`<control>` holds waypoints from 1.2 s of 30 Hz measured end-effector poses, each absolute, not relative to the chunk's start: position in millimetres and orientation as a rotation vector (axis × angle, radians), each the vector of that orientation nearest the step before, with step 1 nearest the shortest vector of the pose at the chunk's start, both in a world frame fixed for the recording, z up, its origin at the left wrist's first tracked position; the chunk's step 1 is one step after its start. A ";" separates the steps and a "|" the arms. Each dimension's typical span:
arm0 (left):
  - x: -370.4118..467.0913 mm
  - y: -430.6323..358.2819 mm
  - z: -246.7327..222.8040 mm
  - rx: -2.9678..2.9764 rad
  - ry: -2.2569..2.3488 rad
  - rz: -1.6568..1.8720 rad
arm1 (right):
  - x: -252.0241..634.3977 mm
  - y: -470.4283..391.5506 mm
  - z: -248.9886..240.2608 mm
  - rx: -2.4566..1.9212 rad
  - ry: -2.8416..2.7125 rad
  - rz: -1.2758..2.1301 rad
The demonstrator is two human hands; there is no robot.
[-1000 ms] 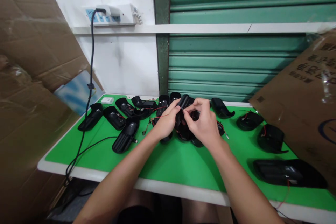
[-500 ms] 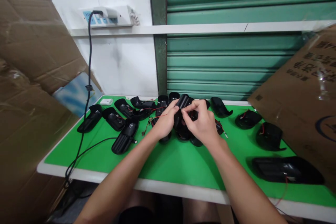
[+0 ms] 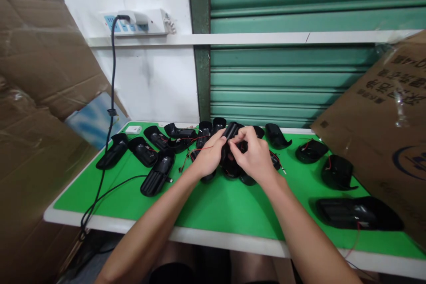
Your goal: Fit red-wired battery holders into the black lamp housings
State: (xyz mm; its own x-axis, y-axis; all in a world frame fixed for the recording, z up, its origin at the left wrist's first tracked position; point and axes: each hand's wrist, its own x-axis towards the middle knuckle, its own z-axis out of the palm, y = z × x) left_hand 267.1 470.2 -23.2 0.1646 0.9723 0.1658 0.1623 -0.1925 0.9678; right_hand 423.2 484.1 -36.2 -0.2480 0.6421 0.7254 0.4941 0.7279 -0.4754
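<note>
My left hand (image 3: 212, 155) is closed around a black plastic housing (image 3: 230, 130), held above the middle of the green mat. The fingertips of my right hand (image 3: 251, 153) are pinched together against the same housing; whatever small part sits between them is hidden. Thin red wires (image 3: 199, 147) run out to the left by my left hand. Below and behind both hands lies a cluster of similar black housings (image 3: 205, 128), partly covered by my hands. A wire with a white tip (image 3: 283, 170) sticks out to the right of my right hand.
More black housings lie on the green mat (image 3: 213, 204), several at left (image 3: 157, 173) and several at right (image 3: 357, 214). A black cable (image 3: 112, 71) hangs from a wall power strip (image 3: 155, 23) across the table's left side. Cardboard boxes (image 3: 36, 75) flank both sides.
The whole view has shifted slightly to the left. Both hands stay at the black housing, with the right fingers pinched at nearly the same spot.
</note>
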 end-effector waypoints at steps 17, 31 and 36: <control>259.0 464.0 -22.1 1.653 1.078 1.006 | 429.4 483.6 -21.7 -0.773 -1.773 0.929; 254.4 466.7 -23.1 1.951 1.037 0.931 | 434.4 483.6 -22.8 -0.758 -1.755 1.144; 253.5 469.2 -27.9 1.979 1.005 0.912 | 434.7 484.3 -24.2 -0.751 -1.725 1.204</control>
